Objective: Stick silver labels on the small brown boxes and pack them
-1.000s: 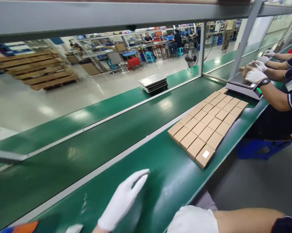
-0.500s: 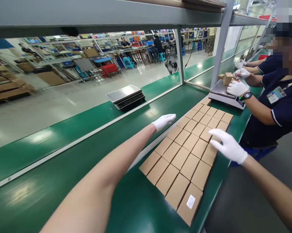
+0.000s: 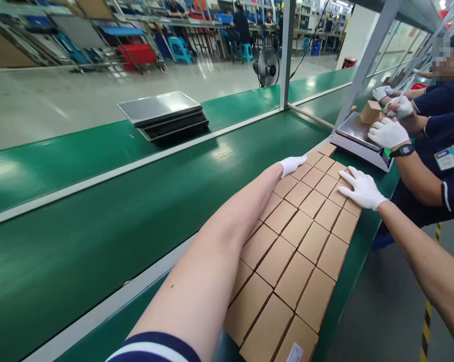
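Boxes (image 3: 296, 226) looked light, stiff, loose-set; likely best pressed from both long sides. Left hand (image 3: 292, 165) lay uncurled along one edge, right hand (image 3: 362, 189) splayed over the other.

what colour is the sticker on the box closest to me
The sticker is white, on a brown box; head view, at the bottom edge.

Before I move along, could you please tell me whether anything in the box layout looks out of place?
One thing, mildly: a single box juts past the far end of the otherwise tidy block of boxes, near the scale. No damage or spill shows.
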The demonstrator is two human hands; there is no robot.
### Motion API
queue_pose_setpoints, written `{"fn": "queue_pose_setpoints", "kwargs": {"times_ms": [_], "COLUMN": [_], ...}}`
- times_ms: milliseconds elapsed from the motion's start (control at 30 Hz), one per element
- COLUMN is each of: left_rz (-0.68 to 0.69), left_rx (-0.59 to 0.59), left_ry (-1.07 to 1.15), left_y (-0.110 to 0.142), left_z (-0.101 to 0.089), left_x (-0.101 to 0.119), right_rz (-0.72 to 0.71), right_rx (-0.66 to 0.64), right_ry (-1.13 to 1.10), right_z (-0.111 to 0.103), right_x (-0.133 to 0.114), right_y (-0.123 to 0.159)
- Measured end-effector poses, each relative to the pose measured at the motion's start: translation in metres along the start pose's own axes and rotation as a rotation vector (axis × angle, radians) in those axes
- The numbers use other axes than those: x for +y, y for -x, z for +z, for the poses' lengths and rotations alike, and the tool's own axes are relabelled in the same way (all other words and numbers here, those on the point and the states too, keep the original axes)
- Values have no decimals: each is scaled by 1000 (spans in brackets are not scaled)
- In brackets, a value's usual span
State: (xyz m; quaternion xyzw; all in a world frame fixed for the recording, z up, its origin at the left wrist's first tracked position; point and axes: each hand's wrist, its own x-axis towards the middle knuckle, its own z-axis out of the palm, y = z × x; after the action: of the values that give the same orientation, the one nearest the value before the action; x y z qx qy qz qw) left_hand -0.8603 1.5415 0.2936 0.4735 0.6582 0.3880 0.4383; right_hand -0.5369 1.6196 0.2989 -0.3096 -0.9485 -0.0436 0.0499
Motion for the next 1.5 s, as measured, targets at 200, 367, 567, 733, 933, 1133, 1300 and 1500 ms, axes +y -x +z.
{"fn": "queue_pose_setpoints", "kwargs": {"times_ms": [200, 367, 567, 733, 933, 1133, 1300, 1500], "left_rz": [30, 71, 86, 39, 13, 21, 39, 179], "left_rx": [8, -41, -47, -61, -64, -50, 47, 418], "left_ry": [-28, -36, -79, -61, -117, -238, -328, -545], "left_y": [36, 194, 276, 271, 297, 340, 365, 491], "left_z": [2, 1, -13, -21, -31, -37, -57, -122], "left_x": [-6, -25, -46, -44, -50, -50, -26, 39], "right_rz": [8, 48, 19, -40, -62, -106, -131, -183], "right_rx": [13, -5, -31, 20, 48, 92, 107, 302], "right_ry": [11, 37, 54, 95, 101, 60, 32, -241], "right_z": [-21, -76, -90, -76, -69, -66, -76, -116], "right_x": [-42, -171, -238, -226, -243, -268, -270, -302], "right_y": [34, 154, 197, 175, 178, 192, 195, 211]}}
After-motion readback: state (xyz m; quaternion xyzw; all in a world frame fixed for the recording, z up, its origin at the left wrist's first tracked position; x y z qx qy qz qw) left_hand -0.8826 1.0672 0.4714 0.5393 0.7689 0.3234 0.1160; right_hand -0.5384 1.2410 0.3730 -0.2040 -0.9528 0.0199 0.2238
